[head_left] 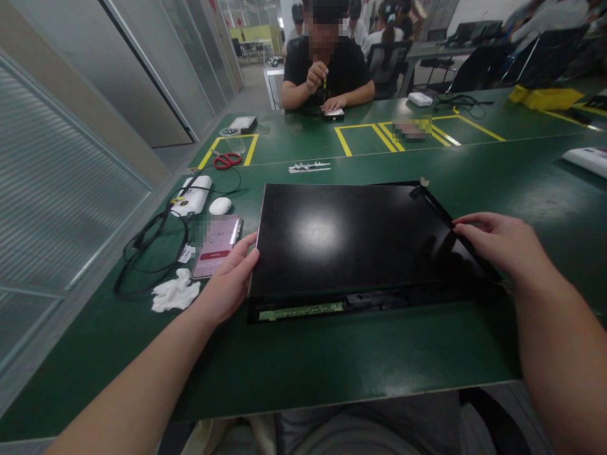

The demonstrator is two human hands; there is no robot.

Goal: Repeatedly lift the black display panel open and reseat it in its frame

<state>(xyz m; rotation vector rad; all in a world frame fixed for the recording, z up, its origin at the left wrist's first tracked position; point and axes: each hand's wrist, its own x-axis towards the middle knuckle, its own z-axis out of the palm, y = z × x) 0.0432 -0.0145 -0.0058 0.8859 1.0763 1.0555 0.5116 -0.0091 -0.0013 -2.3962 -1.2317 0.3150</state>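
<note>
A large black glossy screen panel (346, 237) lies flat on the green table (332, 360) in front of me. A green circuit strip (301, 311) shows along its near edge. My left hand (230, 278) grips the panel's left edge, fingers curled over it. My right hand (497, 243) holds the right edge, where a thin black bezel frame (439, 208) sits loose beside the panel.
Left of the panel lie a phone (218, 245), a white mouse (220, 205), a white device (192, 194) with black cable (152, 249), crumpled tissue (174, 294) and red scissors (227, 160). A person (327, 69) sits across the table handling small objects. Yellow tape marks squares (370, 136).
</note>
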